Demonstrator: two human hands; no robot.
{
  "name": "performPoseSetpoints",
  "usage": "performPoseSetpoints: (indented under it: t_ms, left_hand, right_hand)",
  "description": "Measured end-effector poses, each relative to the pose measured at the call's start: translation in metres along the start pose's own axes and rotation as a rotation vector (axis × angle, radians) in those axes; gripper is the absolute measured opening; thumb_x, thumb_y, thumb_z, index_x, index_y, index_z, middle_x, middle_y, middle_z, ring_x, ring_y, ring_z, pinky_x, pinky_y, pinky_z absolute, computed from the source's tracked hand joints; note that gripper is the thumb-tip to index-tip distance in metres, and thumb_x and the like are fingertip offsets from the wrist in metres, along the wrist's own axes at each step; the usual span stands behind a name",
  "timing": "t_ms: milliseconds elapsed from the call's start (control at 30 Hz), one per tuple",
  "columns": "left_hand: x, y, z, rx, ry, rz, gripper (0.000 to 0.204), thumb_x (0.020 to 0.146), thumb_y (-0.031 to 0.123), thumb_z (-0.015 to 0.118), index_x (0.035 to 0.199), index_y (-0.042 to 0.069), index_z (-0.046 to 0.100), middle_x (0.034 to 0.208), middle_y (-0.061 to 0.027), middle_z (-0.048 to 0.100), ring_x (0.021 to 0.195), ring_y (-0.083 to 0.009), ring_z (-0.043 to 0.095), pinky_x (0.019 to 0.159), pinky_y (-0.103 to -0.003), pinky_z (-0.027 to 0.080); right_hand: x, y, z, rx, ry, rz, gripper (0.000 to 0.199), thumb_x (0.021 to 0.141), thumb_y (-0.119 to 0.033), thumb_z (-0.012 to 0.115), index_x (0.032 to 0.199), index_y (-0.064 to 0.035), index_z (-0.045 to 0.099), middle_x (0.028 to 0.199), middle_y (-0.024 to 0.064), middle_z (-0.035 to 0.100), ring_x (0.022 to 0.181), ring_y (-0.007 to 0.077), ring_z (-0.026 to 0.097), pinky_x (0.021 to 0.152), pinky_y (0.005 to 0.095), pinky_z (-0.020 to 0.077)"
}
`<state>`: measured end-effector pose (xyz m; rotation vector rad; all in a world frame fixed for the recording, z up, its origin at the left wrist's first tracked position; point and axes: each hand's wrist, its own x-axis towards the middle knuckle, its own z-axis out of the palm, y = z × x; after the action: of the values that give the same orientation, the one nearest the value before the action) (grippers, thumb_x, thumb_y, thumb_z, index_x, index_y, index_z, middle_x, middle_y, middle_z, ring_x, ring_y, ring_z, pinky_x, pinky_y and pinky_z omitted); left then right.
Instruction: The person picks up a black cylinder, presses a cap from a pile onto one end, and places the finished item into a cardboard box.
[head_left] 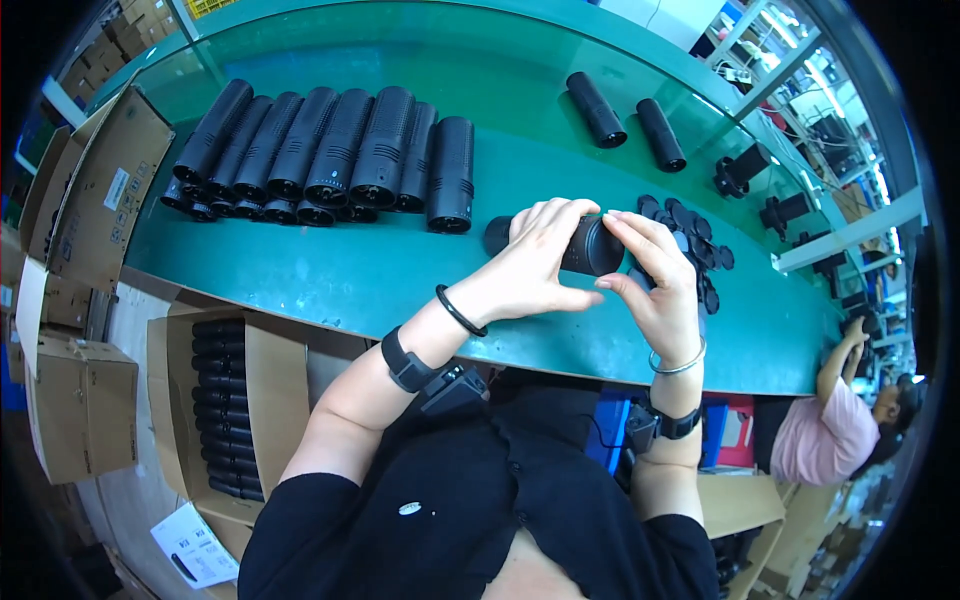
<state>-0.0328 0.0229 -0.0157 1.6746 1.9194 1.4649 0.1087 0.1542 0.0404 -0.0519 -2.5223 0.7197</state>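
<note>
A black cylinder [592, 247] with a rounded dark end lies on its side between my hands, over the green table. Draped over its body, my left hand [540, 252] grips it from above, the thumb reaching along the near side. My right hand [660, 270] is curved about the cylinder's right end, with fingertips on the upper rim and the thumb by the lower rim. Just beyond the right hand, several small black round caps [712, 255] are heaped on the table. The palm sides of both hands are partly hidden.
Black cylinders [350, 140] are stacked at the left. Two more cylinders [597, 110] lie toward the back right, near black fixtures [745, 170] along the edge. An open carton [270, 400] of cylinders stands below left. A co-worker in a pink top [825, 440] sits at the right.
</note>
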Motion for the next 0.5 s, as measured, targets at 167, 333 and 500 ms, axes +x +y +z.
performPoseSetpoints:
  t_ms: [167,333,500]
  left_hand:
    - [0.0011,-0.0031,0.0033,0.022,0.019,0.053,0.072,0.084,0.051,0.070,0.131,0.004,0.043,0.126,-0.0170,0.048,0.121,-0.0349,0.045,0.104,-0.046,0.034]
    - [-0.0002,-0.0050,0.0044,-0.015,0.030,0.018,0.067,0.087,0.050,0.067,0.130,0.003,0.044,0.125,-0.0174,0.049,0.120,-0.0351,0.046,0.104,-0.045,0.034]
    - [-0.0015,-0.0028,0.0060,-0.019,0.024,0.016,0.066,0.088,0.049,0.066,0.130,0.003,0.044,0.125,-0.0174,0.049,0.120,-0.0352,0.046,0.104,-0.045,0.033]
  right_hand:
    - [0.0016,-0.0014,-0.0023,-0.030,-0.009,-0.017,0.057,0.066,0.003,0.077,0.122,-0.0034,0.065,0.123,0.0136,0.063,0.115,0.0291,0.060,0.096,0.0351,0.0472]
    - [0.0028,-0.0040,-0.0004,-0.094,-0.022,-0.069,0.057,0.067,0.003,0.076,0.122,-0.0037,0.064,0.122,0.0130,0.062,0.110,0.0290,0.060,0.093,0.0348,0.0487]
    - [0.0026,-0.0102,-0.0043,-0.151,-0.074,-0.036,0.058,0.067,0.003,0.076,0.123,-0.0046,0.064,0.121,0.0124,0.061,0.109,0.0285,0.060,0.091,0.0348,0.0499]
